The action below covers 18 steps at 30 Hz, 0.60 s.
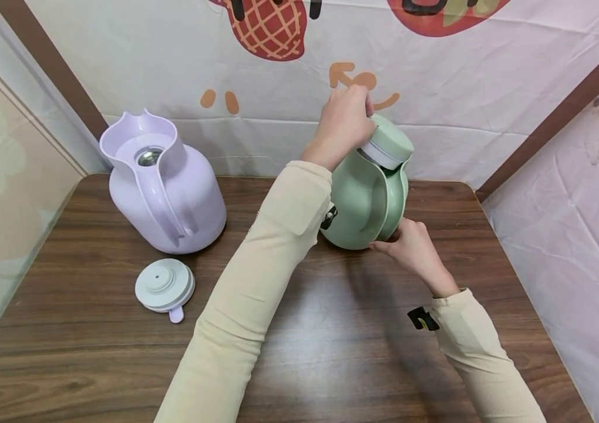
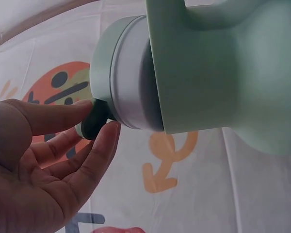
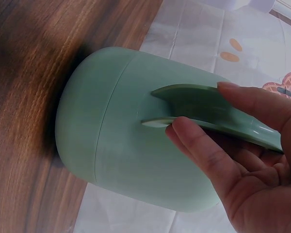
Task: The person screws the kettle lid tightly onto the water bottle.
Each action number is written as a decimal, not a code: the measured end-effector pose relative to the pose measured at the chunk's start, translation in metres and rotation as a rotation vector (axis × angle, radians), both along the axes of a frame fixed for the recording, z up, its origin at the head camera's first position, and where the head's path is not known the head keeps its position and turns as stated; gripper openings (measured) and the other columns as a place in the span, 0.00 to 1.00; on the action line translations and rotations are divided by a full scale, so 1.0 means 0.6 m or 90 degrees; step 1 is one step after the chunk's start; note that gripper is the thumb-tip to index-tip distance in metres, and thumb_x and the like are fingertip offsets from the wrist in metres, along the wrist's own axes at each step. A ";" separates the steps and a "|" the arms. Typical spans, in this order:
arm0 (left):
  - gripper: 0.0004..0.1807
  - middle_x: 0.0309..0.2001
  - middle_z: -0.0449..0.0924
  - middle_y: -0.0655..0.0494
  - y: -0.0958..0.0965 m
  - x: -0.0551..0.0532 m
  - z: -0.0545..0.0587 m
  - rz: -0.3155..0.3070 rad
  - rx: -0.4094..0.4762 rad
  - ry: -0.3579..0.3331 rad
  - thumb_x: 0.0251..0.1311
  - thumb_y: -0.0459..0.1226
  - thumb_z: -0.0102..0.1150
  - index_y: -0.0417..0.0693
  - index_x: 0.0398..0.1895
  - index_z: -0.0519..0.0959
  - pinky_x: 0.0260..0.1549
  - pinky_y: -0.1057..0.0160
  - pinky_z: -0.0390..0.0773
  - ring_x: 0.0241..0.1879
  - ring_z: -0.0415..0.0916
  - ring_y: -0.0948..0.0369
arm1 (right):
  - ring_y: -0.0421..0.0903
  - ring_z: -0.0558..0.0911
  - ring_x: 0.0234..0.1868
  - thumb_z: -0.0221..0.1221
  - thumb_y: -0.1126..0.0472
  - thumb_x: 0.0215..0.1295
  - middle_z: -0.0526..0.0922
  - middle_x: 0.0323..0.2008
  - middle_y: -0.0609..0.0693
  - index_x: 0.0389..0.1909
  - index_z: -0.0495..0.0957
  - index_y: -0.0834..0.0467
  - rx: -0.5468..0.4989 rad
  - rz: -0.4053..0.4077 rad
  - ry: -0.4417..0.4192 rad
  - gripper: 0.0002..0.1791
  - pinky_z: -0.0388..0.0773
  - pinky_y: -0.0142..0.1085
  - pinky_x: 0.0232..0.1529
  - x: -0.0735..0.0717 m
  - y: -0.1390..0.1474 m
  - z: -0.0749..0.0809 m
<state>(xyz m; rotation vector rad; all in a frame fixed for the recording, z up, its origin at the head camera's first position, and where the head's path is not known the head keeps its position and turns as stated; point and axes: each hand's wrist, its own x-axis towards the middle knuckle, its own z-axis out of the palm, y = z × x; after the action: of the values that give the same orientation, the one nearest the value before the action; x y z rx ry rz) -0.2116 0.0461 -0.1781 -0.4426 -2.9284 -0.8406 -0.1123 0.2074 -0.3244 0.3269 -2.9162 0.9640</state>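
A green thermos jug [image 1: 354,202] stands at the back right of the table, its mouth up and its handle [image 3: 196,97] toward me. My left hand [image 1: 344,120] reaches over it and pinches the dark tab [image 2: 95,120] of its round green lid [image 1: 391,140] between thumb and fingers. The lid sits tilted and raised in the mouth, with its pale lower ring [image 2: 131,73] showing above the rim. Low on the jug, my right hand [image 1: 418,249] grips the handle, thumb on one edge and fingers on the other.
At the back left stands a lilac thermos jug [image 1: 194,188] with an uncovered mouth. Its lid [image 1: 164,285] lies in front, pale underside up. The wooden table [image 1: 326,352] meets a printed cloth wall [image 1: 273,144] behind and panels at both sides.
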 end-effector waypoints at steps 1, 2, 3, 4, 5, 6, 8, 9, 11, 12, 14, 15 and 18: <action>0.08 0.41 0.77 0.56 0.000 0.000 0.000 -0.001 -0.002 0.001 0.55 0.33 0.50 0.44 0.37 0.77 0.42 0.65 0.69 0.44 0.71 0.58 | 0.46 0.78 0.24 0.68 0.64 0.47 0.80 0.25 0.54 0.31 0.77 0.63 0.000 -0.001 0.000 0.12 0.73 0.40 0.27 0.000 0.000 0.000; 0.08 0.40 0.77 0.56 -0.001 0.001 -0.001 -0.001 -0.004 0.002 0.55 0.33 0.50 0.44 0.36 0.77 0.41 0.64 0.69 0.43 0.71 0.58 | 0.46 0.78 0.24 0.68 0.63 0.47 0.80 0.25 0.54 0.31 0.77 0.63 0.000 -0.001 0.000 0.12 0.73 0.40 0.27 0.000 0.000 0.000; 0.07 0.39 0.77 0.56 -0.002 0.001 -0.001 -0.002 -0.006 0.001 0.55 0.33 0.50 0.44 0.35 0.77 0.41 0.64 0.69 0.43 0.71 0.58 | 0.46 0.78 0.24 0.68 0.63 0.47 0.80 0.24 0.54 0.31 0.77 0.63 0.001 -0.002 0.000 0.11 0.73 0.40 0.27 0.000 0.000 0.001; 0.07 0.38 0.77 0.56 -0.003 0.001 -0.002 -0.004 -0.009 0.002 0.55 0.33 0.50 0.44 0.35 0.77 0.41 0.64 0.69 0.43 0.70 0.58 | 0.46 0.78 0.24 0.68 0.63 0.47 0.80 0.24 0.54 0.31 0.77 0.63 0.001 -0.002 0.000 0.11 0.73 0.40 0.27 0.000 0.000 0.001; 0.06 0.38 0.76 0.56 -0.004 0.001 -0.002 -0.005 -0.012 0.001 0.54 0.33 0.50 0.45 0.34 0.77 0.40 0.64 0.69 0.42 0.70 0.58 | 0.46 0.78 0.24 0.68 0.63 0.47 0.80 0.24 0.54 0.30 0.77 0.63 0.000 -0.003 0.000 0.11 0.73 0.40 0.27 -0.001 0.000 0.000; 0.06 0.37 0.76 0.56 -0.005 0.001 -0.003 -0.007 -0.016 0.000 0.54 0.33 0.50 0.45 0.33 0.76 0.40 0.64 0.69 0.42 0.70 0.58 | 0.46 0.78 0.24 0.68 0.63 0.47 0.80 0.24 0.54 0.30 0.77 0.63 -0.001 -0.003 -0.001 0.11 0.73 0.40 0.27 -0.001 0.000 0.000; 0.06 0.36 0.75 0.56 -0.007 0.001 -0.003 -0.011 -0.020 -0.004 0.55 0.33 0.50 0.45 0.33 0.76 0.39 0.64 0.68 0.41 0.70 0.59 | 0.46 0.78 0.24 0.68 0.63 0.47 0.80 0.24 0.54 0.30 0.78 0.63 -0.002 -0.003 -0.001 0.11 0.73 0.40 0.27 -0.001 0.000 0.001; 0.06 0.36 0.75 0.56 -0.008 0.001 -0.004 -0.013 -0.022 -0.007 0.55 0.33 0.50 0.45 0.34 0.75 0.40 0.64 0.68 0.41 0.69 0.59 | 0.46 0.78 0.24 0.68 0.63 0.47 0.80 0.24 0.53 0.30 0.78 0.63 -0.001 -0.003 -0.001 0.11 0.73 0.40 0.27 -0.001 0.000 0.001; 0.05 0.36 0.74 0.56 -0.009 0.001 -0.004 -0.013 -0.020 -0.014 0.56 0.35 0.50 0.45 0.34 0.75 0.40 0.64 0.67 0.41 0.68 0.59 | 0.46 0.78 0.24 0.68 0.63 0.47 0.80 0.24 0.53 0.30 0.78 0.63 0.000 -0.003 -0.002 0.11 0.73 0.40 0.27 -0.001 0.000 0.001; 0.05 0.36 0.73 0.56 -0.009 0.001 -0.004 -0.011 -0.017 -0.020 0.57 0.36 0.51 0.45 0.34 0.74 0.40 0.64 0.67 0.41 0.68 0.59 | 0.46 0.78 0.24 0.68 0.63 0.47 0.80 0.24 0.53 0.30 0.78 0.63 0.001 -0.003 -0.002 0.11 0.73 0.40 0.27 -0.001 0.000 0.001; 0.05 0.35 0.72 0.56 -0.009 0.001 -0.004 -0.009 -0.010 -0.029 0.58 0.37 0.51 0.45 0.32 0.73 0.39 0.65 0.66 0.40 0.67 0.59 | 0.46 0.78 0.24 0.68 0.63 0.47 0.80 0.24 0.53 0.30 0.78 0.63 0.002 -0.004 -0.003 0.11 0.72 0.40 0.26 -0.001 0.000 0.001; 0.05 0.33 0.72 0.57 -0.008 0.001 -0.004 -0.006 -0.005 -0.034 0.59 0.38 0.52 0.45 0.31 0.73 0.38 0.65 0.66 0.40 0.66 0.59 | 0.46 0.78 0.24 0.68 0.63 0.47 0.80 0.24 0.53 0.30 0.78 0.63 0.002 -0.004 -0.002 0.11 0.72 0.39 0.26 -0.002 0.000 0.001; 0.09 0.24 0.66 0.57 -0.009 -0.001 -0.004 -0.003 -0.014 -0.032 0.59 0.37 0.50 0.45 0.23 0.69 0.34 0.66 0.64 0.36 0.65 0.59 | 0.46 0.78 0.24 0.68 0.63 0.47 0.80 0.24 0.54 0.30 0.77 0.63 0.000 -0.003 -0.002 0.11 0.72 0.39 0.26 -0.002 0.000 0.001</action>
<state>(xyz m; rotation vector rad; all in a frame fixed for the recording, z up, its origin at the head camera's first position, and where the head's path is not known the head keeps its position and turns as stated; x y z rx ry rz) -0.2120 0.0409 -0.1808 -0.4360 -2.9855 -0.8335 -0.1134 0.2074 -0.3238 0.3192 -2.9179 0.9650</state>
